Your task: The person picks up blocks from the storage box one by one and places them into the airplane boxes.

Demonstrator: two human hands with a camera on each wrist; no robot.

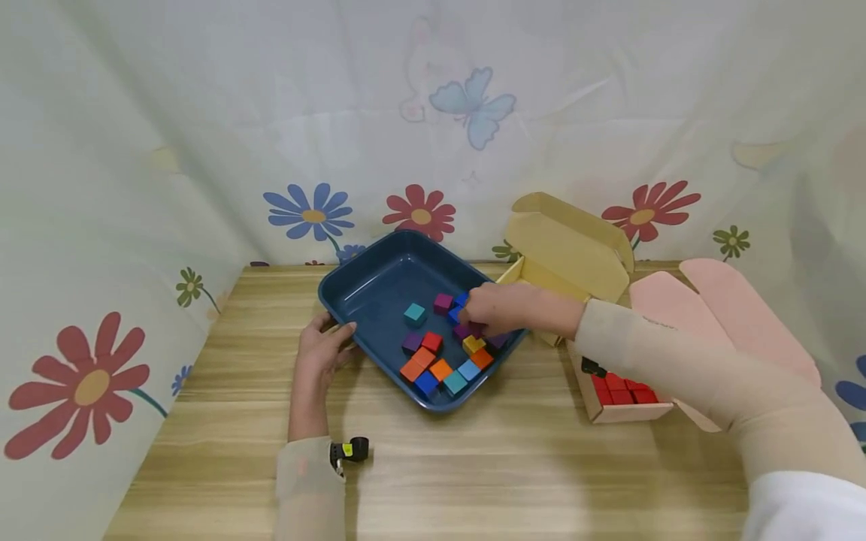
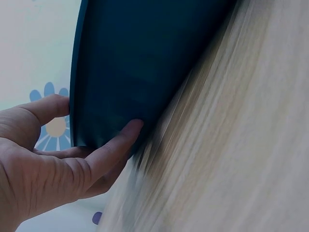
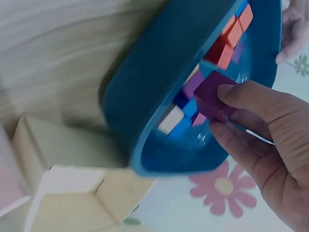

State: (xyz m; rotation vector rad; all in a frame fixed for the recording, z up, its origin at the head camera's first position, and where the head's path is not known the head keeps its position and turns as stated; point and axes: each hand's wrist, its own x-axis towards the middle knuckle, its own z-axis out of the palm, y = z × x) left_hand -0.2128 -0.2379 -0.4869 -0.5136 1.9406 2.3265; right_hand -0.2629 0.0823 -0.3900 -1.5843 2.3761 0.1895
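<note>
At the centre of the head view, a dark blue tray, apparently stiff and glossy, probably somewhat slippery yet light enough to steady one-handed; best taken by rim or corner. Runs its long axis from upper left to lower right of the frame. To the right, an open yellow box; beyond, at lower right, an open pink box. At the tray's left corner, the left hand, thumb and fingers parted, gripping the outer wall. Over the tray's right side, the right hand, thumb and fingertips pinching a purple block. Around and below, loose blocks, mostly crowded in the tray's lower half. Likely light, hard, smooth, scarcely fragile; best pinched across two opposite faces, away from edges. Being nearly cubic, shows no clear long axis in the right wrist view; sits skewed, one broad face towards the camera, partly covered by the thumb.
</note>
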